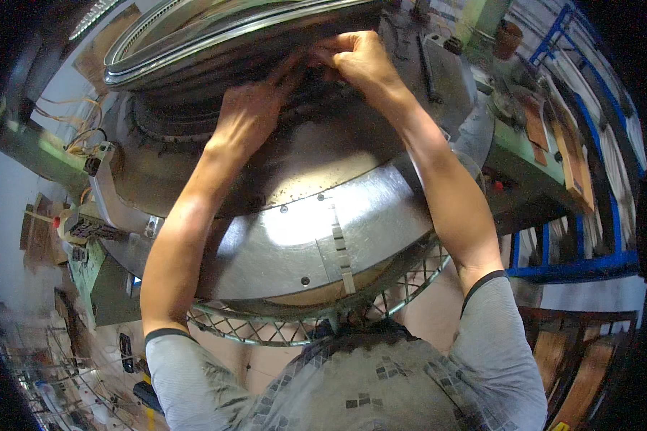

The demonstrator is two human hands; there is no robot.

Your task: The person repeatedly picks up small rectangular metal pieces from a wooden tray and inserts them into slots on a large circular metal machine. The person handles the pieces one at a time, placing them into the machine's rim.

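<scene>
Both my arms reach forward over a large round metal machine [309,165] with a polished steel rim plate [266,241]. Under its raised ring [216,36], in shadow, my left hand [255,104] rests against the dark lower part with its fingers stretched toward the right. Close by on the right, my right hand [359,61] is bent, thumb and fingers drawn together in a pinch at the same dark spot. Whatever lies between those fingertips is too dark and small to make out. Shadow partly hides the left fingertips too.
A green lattice guard ring [280,332] curves below the near rim. Green machine arms stand at both sides, with wires [86,122] at the left. Blue metal racking [575,266] stands at the right, and a brown pot-like container [508,37] sits at the back right.
</scene>
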